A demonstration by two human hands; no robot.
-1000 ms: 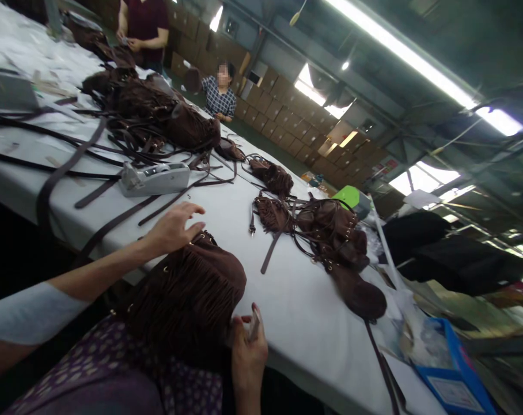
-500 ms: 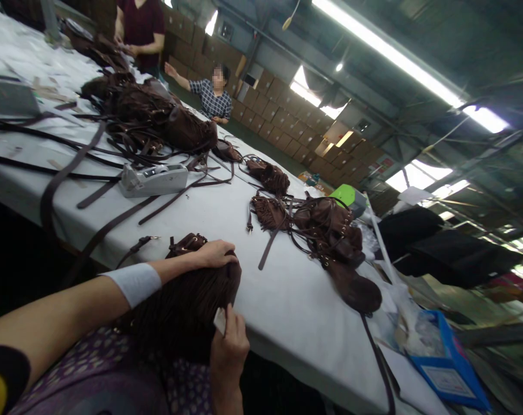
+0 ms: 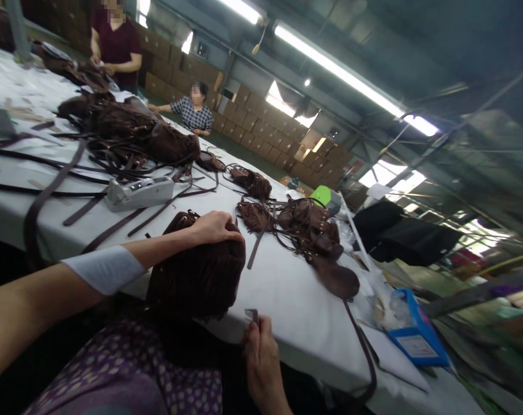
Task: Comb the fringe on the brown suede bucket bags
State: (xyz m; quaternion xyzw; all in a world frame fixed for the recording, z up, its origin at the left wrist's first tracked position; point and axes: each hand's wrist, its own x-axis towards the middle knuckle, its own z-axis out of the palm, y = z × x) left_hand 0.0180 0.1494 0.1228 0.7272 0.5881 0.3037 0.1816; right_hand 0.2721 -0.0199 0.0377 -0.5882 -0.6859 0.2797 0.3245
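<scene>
Head camera: the table's point(image 3: 283, 300) near edge slants from the left side down toward the lower right, and the bag point(image 3: 196, 276) covers part of it, just above the person's lap; whether it rests on the tabletop cannot be told. Right of the bag is a bare white stretch, reaching to a loose cluster of bags point(image 3: 313, 225) with a strap point(image 3: 360, 351) trailing to the near edge. On the left, straps and a tape dispenser point(image 3: 138, 193) take up the room beyond the bag, with a large heap of bags point(image 3: 136, 129) behind.

The blue bin point(image 3: 421, 328) at the right bears a white label point(image 3: 412, 346), its print too small to read.

The bag is dark brown, soft and bulky, with fringe down its side and metal rings near the top. The left hand point(image 3: 216, 226) is closed on its upper part, fingers bent over the top. The right hand point(image 3: 261, 354), apart from the bag at the near edge, pinches a small pale piece point(image 3: 251, 314) that sticks up past the fingertips; exactly what it is cannot be told.
</scene>
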